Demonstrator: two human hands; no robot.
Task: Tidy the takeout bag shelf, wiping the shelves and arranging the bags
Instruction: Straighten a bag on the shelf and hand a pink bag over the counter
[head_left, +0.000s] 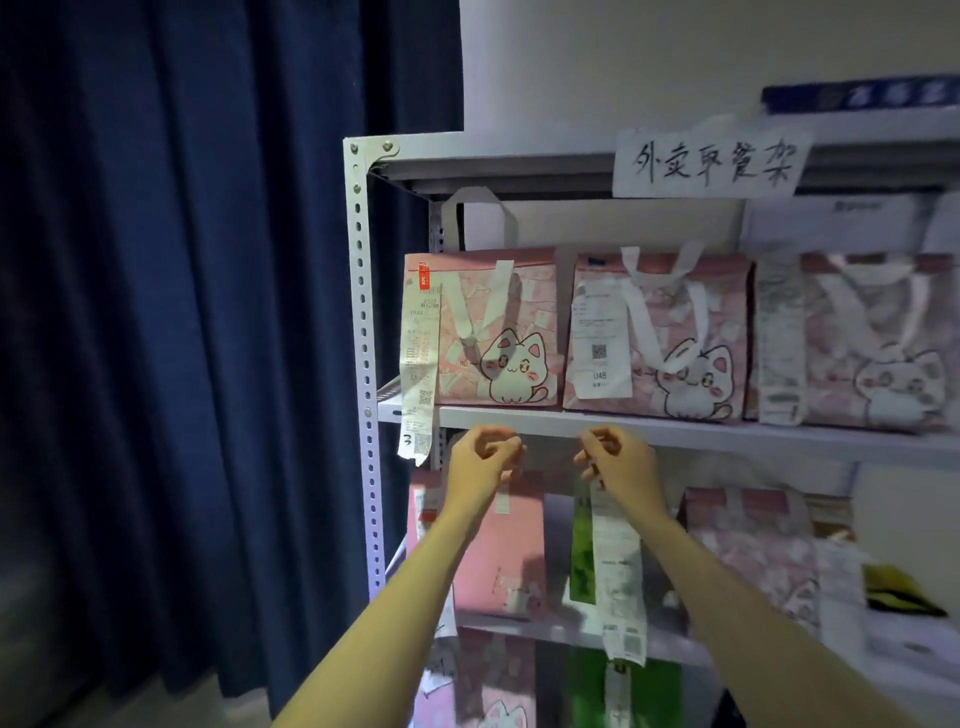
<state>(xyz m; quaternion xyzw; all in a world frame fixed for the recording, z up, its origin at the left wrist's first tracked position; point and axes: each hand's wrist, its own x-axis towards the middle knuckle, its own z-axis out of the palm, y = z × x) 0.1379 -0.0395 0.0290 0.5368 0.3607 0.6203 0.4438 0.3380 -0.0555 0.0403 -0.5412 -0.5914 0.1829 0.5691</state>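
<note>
A grey metal shelf rack (519, 415) holds pink cat-print takeout bags. Three stand in a row on the upper shelf: the left bag (498, 338), the middle bag (660, 343) and the right bag (852, 348), each with a receipt. My left hand (485, 449) is curled just below the shelf's front edge, above a plain pink bag (498, 551) on the shelf beneath; whether it grips that bag's white handle is unclear. My right hand (615, 457) is pinched on the top of a narrow green bag (582, 556) with a long receipt (621, 582) hanging from it.
A handwritten paper label (709, 161) is taped to the top shelf edge. A dark blue curtain (182, 312) hangs left of the rack. More pink bags (753, 551) and a green bag (587, 686) sit on the lower shelves. A long receipt (418, 374) dangles off the upper left bag.
</note>
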